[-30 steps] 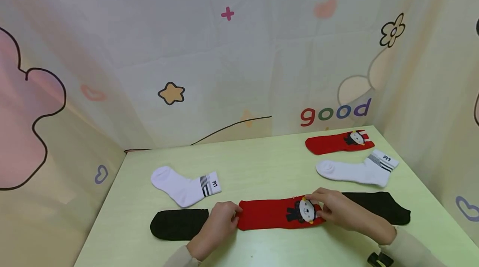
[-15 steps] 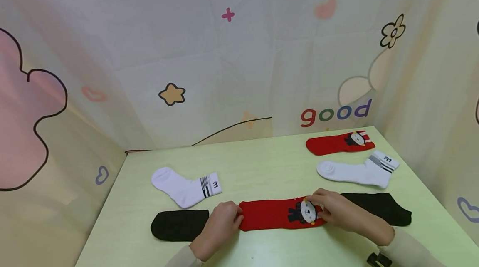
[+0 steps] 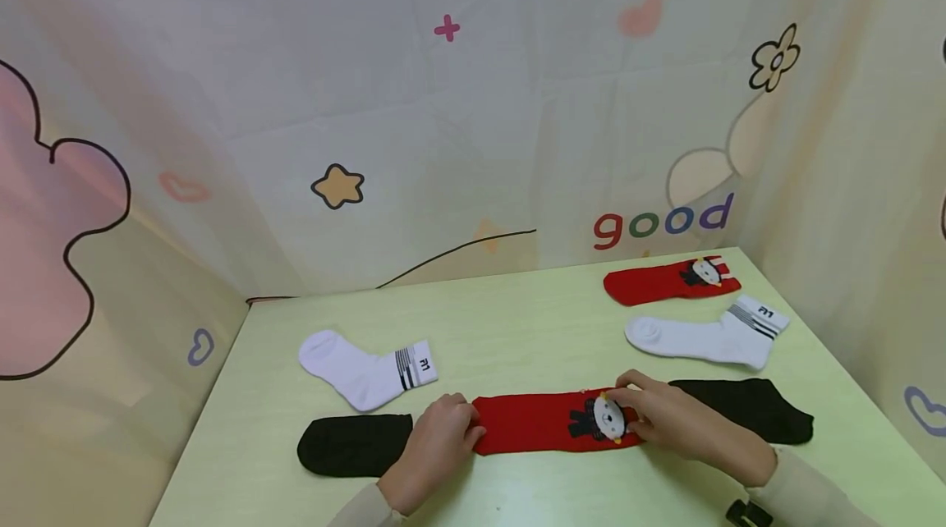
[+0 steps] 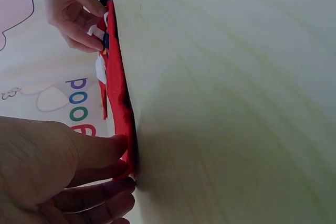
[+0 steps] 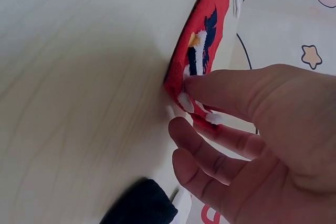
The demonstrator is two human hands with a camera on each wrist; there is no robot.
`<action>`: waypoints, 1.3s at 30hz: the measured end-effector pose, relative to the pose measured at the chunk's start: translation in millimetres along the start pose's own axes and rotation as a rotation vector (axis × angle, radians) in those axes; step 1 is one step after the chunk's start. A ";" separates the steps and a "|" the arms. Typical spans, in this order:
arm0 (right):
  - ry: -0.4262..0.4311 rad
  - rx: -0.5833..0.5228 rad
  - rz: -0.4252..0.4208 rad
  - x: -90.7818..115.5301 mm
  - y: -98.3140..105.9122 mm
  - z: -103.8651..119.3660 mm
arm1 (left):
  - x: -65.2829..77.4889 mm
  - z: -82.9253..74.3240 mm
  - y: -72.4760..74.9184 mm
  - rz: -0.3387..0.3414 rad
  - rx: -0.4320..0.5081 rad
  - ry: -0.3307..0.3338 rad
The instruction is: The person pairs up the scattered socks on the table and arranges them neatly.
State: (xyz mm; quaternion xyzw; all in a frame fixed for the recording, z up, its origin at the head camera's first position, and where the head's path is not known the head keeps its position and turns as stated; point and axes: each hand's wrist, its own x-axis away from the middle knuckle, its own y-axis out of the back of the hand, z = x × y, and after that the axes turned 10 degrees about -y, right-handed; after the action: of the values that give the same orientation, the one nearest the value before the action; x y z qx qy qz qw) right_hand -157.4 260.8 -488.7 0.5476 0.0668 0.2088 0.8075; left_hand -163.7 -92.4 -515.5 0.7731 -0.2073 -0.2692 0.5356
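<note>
A red sock (image 3: 528, 423) with a dark and white animal figure near its cuff lies stretched sideways at the table's front middle. My left hand (image 3: 439, 437) holds its left end, thumb and forefinger at the edge; in the left wrist view, the left hand's thumb and fingertips (image 4: 119, 142) meet the red fabric. At the cuff end my right hand (image 3: 668, 416) pinches the sock beside the figure. The right wrist view shows the right thumb (image 5: 220, 90) pressed on the fabric, with two fingers apart below it. Part of the cuff is hidden behind the right hand.
One black sock (image 3: 355, 445) lies left of the left hand, another black sock (image 3: 754, 410) behind the right wrist. A white striped sock (image 3: 362, 371) lies back left. A second white sock (image 3: 695, 340) and a matching red sock (image 3: 646, 285) lie back right. A printed curtain (image 3: 480, 125) stands behind.
The left hand has shifted slightly right, its thumb now overlapping the red sock's left edge more. The right hand and the other socks look nearly unmoved.
</note>
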 end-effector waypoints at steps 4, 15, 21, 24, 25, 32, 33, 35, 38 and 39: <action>0.015 0.025 -0.007 0.4 -0.4 -0.6 | 0.9 0.8 -1.2 -0.020 -0.025 -0.019; 0.007 0.076 0.013 0.3 0.6 1.5 | 1.3 2.3 0.9 -0.028 -0.051 -0.050; 0.007 0.072 0.020 0.5 0.9 1.1 | 1.1 2.7 -0.1 -0.031 -0.067 -0.062; 0.001 0.069 0.027 -0.1 0.9 0.3 | 1.0 3.1 -0.4 -0.029 -0.069 -0.067; 0.000 0.069 0.028 -0.4 1.0 0.0 | 0.9 3.1 0.0 -0.028 -0.070 -0.068; 0.001 0.070 0.033 0.0 1.6 1.0 | 0.0 3.9 1.0 -0.029 -0.098 -0.086; 0.003 0.068 0.036 -0.2 2.1 0.7 | -0.1 3.9 1.2 -0.034 -0.105 -0.092; 0.007 0.071 0.040 -0.9 3.4 0.2 | -0.1 3.8 1.7 -0.045 -0.124 -0.109; 0.016 0.072 0.039 -1.6 6.0 -0.2 | -0.5 3.3 3.1 -0.058 -0.159 -0.135; 0.022 0.073 0.035 -1.9 7.1 -0.3 | -0.8 3.3 3.5 -0.058 -0.168 -0.141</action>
State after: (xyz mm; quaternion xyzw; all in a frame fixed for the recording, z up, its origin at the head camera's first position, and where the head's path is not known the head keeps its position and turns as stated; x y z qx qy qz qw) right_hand -161.1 262.5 -482.5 0.5756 0.0737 0.2262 0.7824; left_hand -166.6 -95.5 -513.0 0.7103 -0.1985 -0.3546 0.5747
